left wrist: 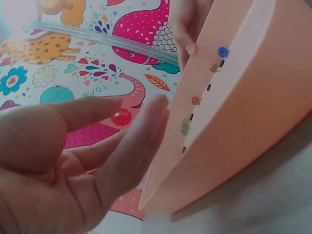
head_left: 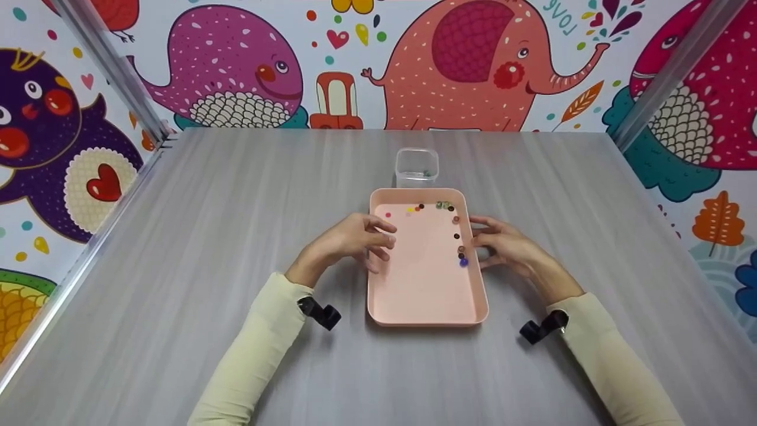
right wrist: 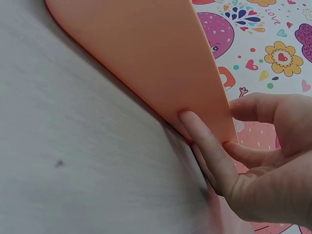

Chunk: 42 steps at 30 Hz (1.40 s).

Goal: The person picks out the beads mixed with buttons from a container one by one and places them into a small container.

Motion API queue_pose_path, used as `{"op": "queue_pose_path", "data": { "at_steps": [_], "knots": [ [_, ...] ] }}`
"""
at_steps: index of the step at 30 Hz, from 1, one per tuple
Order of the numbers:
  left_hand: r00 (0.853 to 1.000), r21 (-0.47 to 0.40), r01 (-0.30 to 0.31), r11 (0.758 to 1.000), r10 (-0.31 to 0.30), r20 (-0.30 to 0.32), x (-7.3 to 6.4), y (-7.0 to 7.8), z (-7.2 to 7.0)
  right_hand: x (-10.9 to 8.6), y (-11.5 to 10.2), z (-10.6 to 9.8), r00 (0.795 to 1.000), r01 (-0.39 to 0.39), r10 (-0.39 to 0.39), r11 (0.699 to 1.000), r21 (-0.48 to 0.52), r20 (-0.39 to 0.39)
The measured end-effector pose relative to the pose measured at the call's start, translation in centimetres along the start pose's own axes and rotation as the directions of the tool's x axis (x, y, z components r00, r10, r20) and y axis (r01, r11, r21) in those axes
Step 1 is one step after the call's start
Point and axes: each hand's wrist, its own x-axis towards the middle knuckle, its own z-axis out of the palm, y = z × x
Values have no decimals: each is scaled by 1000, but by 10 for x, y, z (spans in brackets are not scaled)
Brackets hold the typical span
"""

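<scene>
A pink rectangular tray (head_left: 423, 290) lies on the table, with small beads along its far and right sides. A blue bead (head_left: 463, 262), green glass beads (head_left: 443, 205) and black beads (head_left: 456, 236) are among them; a small pink bead (head_left: 388, 215) sits at the far left. Over the tray's left rim hovers my left hand (head_left: 361, 239), fingers loosely spread, nothing between thumb and fingers. My right hand (head_left: 505, 244) rests against the tray's outer right wall. In the right wrist view its thumb (right wrist: 197, 131) lies on that wall and other fingertips meet the rim.
Just beyond the tray stands a clear plastic container (head_left: 417, 165) with something small and greenish at its bottom. Walls printed with cartoon animals (head_left: 461, 65) enclose the grey table (head_left: 236, 195) at the back and sides, with metal posts at the corners.
</scene>
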Motion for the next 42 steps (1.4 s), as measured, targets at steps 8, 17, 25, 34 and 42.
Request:
{"op": "queue_pose_path", "data": {
  "at_steps": [8, 17, 25, 34, 42],
  "knots": [
    [1000, 40, 17, 999, -18, 9, 11, 11, 11, 0, 4, 1, 1000, 18, -18, 1000, 10, -2],
    [1000, 87, -1, 996, 3, -23, 21, 22, 23, -2, 2, 0, 1000, -1, 2, 1000, 18, -20],
    [994, 118, -51, 992, 61, -86, 33, 25, 34, 0, 3, 0, 1000, 6, -6, 1000, 15, -11],
    [981, 41, -62, 997, 69, -184, 46, 36, 49, 1, 3, 2, 1000, 0, 0, 1000, 7, -23],
    [976, -9, -90, 996, 87, -198, 53, 45, 56, 0, 1, 4, 1000, 5, -5, 1000, -1, -15]
  ]
}}
